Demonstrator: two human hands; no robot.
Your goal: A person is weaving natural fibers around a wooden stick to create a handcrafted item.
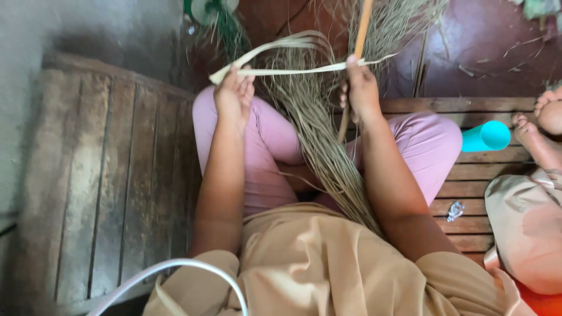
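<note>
Lying nearest the camera, a white tube point(175, 270) curves across the lower left, just beside the tan shirt, over the worn slats of a wooden platform point(99, 175) that has bare room on the left as far as the grey wall. One small crumpled silver wrapper point(455, 210) rests on the slats to the right of the pink-clad knee, and one turquoise cylinder point(486, 137) lies farther right, near another person's two bare feet point(541, 120) at the right edge. One bundle of dry fibres point(319, 134) runs up from the lap between the knees and fans out over the dark red floor beyond the platform's far edge. The left hand point(234, 96) is curled, its fingers pinching the pale leaf strip point(293, 69) near its folded end. The right hand point(360, 90) is closed round a thin orange stick point(363, 26) standing upright, thumb pressing the same strip against it; the strip stretches level between both hands.
</note>
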